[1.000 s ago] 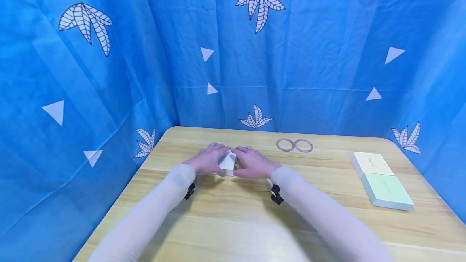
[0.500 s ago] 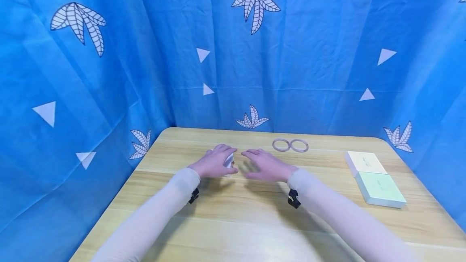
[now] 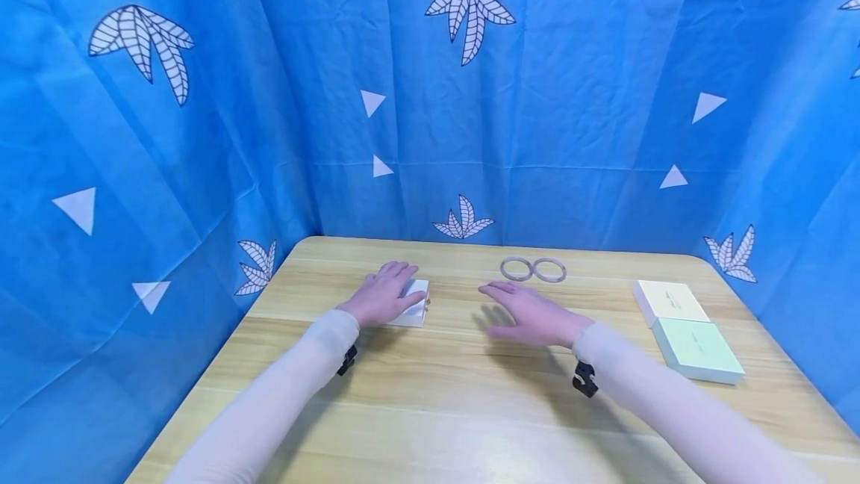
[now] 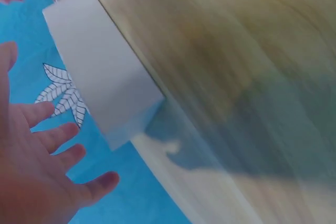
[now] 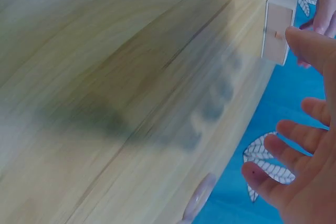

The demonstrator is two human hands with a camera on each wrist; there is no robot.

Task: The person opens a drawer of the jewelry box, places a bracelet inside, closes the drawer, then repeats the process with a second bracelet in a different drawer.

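Note:
A small white box (image 3: 412, 314) with a tiny knob on its right end stands on the wooden table. Its knobbed end face (image 5: 279, 32) shows in the right wrist view. Over the box's left part hovers my left hand (image 3: 381, 296), fingers spread; the left wrist view shows a gap between those fingers and the box (image 4: 100, 61). The left hand hides part of the box in the head view. My right hand (image 3: 534, 314) is in the air right of the box, fingers extended and holding nothing, its shadow on the table beneath.
Two pinkish rings lie side by side near the back edge, a left ring (image 3: 516, 280) and a right ring (image 3: 549, 281). At the right are a cream-topped box (image 3: 672, 301) and a pale green box (image 3: 699, 346). A blue curtain (image 3: 571, 95) hangs behind the table (image 3: 430, 409).
Both hands were at the white box's sides. The right hand has come away to the right; the left hand has shifted slightly left and uncovered more of the box's right end.

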